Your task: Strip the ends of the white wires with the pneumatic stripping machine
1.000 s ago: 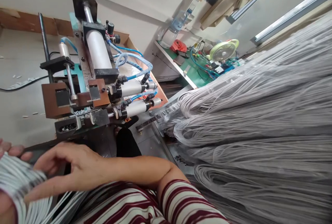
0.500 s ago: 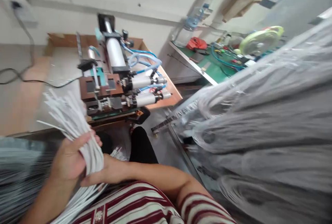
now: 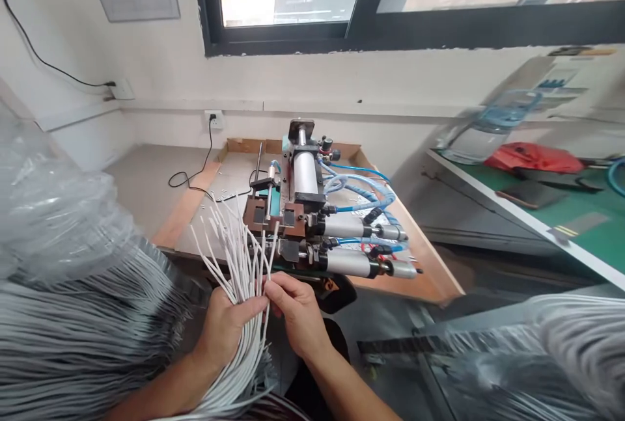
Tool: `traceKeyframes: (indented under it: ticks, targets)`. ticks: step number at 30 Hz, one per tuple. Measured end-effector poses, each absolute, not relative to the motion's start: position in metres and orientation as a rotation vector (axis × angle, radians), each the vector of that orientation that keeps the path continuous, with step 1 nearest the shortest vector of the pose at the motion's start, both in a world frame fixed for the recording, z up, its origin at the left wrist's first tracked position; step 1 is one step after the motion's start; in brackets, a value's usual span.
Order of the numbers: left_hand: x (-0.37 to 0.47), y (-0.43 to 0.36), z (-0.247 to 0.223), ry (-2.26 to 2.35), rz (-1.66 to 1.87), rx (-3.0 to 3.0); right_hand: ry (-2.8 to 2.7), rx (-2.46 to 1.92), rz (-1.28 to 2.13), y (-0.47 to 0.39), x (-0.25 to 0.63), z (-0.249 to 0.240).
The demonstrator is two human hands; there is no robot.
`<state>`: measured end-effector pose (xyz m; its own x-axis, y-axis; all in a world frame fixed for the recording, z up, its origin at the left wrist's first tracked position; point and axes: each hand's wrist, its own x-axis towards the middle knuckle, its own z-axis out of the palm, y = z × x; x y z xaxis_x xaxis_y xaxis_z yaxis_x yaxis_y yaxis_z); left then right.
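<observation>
A bundle of white cables (image 3: 244,278) fans out upward in front of me, its loose ends spread toward the machine. My left hand (image 3: 227,323) is wrapped round the bundle from the left, thumb across the front. At the bundle's right side, my right hand (image 3: 295,307) pinches one white cable between thumb and fingers, a little apart from the others. Just beyond the cable ends stands a pneumatic machine (image 3: 305,177) with silver cylinders, brown blocks and blue air hoses. The lower cables run down toward my lap.
Large stacks of grey cables (image 3: 73,343), partly under clear plastic, lie at left. More coiled cables (image 3: 581,343) are at lower right. A green-topped table (image 3: 600,213) holds a red bag (image 3: 532,157) and a large water bottle (image 3: 502,115). A wooden tray edge (image 3: 434,278) surrounds the machine.
My view has swung left and up, bringing the window into sight. My right hand has moved from beneath the bundle to its right side and now pinches a single cable.
</observation>
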<state>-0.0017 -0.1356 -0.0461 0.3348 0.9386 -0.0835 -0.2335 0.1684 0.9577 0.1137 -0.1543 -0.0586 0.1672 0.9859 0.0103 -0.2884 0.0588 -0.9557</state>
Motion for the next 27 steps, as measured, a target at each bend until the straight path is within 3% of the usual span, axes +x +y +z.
traceKeyframes:
  ticks: [16,27]
  targets:
    - [-0.013,-0.137,-0.058,1.068,1.103,0.749,-0.61,-0.866,1.159,-0.142,0.144,-0.015]
    - [-0.013,-0.135,-0.057,1.102,1.077,0.708,-0.772,-0.992,1.152,-0.157,0.117,-0.051]
